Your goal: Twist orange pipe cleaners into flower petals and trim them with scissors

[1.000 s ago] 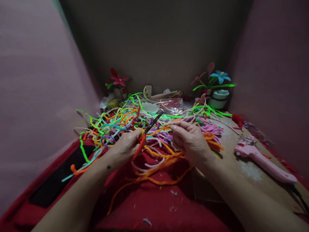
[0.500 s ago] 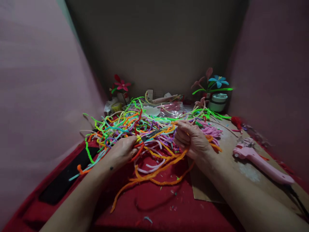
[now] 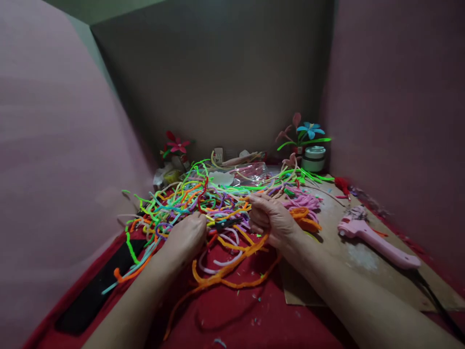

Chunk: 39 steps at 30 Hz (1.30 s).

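Observation:
My left hand [image 3: 188, 233] is closed around the handles of scissors [image 3: 229, 224], whose dark blades point right toward my other hand. Yellow and red show beside its fingers. Curled fingers of my right hand [image 3: 271, 219] grip an orange pipe cleaner [image 3: 250, 251]; its fuzzy strands hang below the hand and loop over the red cloth. How many strands it grips is hidden. Behind both hands spreads a tangled heap of pipe cleaners [image 3: 189, 194] in green, purple, orange and other colours.
A pink glue gun [image 3: 381, 245] lies on a brown board [image 3: 327, 286] at right, its cord trailing forward. Pink pipe cleaners [image 3: 307, 201] bunch nearby. A black flat strip [image 3: 90, 291] lies at left. Blue [image 3: 310, 130] and red flowers [image 3: 178, 144] and a lidded jar [image 3: 314, 159] stand behind.
The view has shifted, so the board and glue gun appear farther left. The scissors' blades have swung from slanting upward to nearly level. Both hands keep their grips.

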Each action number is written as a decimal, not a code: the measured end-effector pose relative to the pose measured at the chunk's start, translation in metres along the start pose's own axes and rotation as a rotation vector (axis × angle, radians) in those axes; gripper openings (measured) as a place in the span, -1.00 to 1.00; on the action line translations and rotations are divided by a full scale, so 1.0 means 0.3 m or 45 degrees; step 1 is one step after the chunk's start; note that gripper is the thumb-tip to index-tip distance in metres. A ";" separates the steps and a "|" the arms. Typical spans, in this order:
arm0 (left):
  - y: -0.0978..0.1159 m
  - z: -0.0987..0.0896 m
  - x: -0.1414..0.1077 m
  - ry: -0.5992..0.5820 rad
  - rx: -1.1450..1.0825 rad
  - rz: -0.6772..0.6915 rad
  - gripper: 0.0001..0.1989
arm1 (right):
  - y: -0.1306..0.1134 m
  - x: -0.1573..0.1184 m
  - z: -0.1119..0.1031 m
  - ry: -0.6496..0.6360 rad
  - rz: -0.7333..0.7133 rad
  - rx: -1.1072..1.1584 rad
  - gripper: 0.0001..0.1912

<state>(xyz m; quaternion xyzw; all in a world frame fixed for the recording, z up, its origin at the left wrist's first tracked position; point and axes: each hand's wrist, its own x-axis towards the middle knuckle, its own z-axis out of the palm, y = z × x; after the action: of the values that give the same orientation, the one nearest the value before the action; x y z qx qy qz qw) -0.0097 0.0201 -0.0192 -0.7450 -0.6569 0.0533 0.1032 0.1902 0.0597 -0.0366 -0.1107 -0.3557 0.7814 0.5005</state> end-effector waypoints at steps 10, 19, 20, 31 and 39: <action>0.127 -0.083 -0.006 0.487 -0.985 0.393 -0.63 | 0.054 -0.017 0.006 -0.015 0.134 -0.040 -0.87; 0.164 -0.050 0.017 0.461 -1.730 0.100 -0.84 | 0.067 -0.025 0.012 -0.009 0.222 -0.004 -0.85; 0.162 -0.050 0.014 0.437 -1.804 0.067 -0.86 | 0.067 -0.026 0.013 -0.020 0.243 -0.012 -0.85; 0.125 -0.055 0.003 0.165 -2.262 -0.093 -0.83 | 0.085 -0.064 0.050 -0.162 0.580 -0.294 -0.77; 0.073 -0.048 0.018 0.168 -2.340 -0.102 -0.82 | 0.114 -0.072 0.049 -0.267 0.650 -0.107 -0.76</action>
<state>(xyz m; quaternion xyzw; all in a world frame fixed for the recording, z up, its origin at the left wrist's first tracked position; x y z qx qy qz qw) 0.0152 0.0217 -0.0099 -0.5123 -0.4592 -0.5354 -0.4900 0.1686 0.0262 -0.0527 -0.1359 -0.3984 0.8739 0.2430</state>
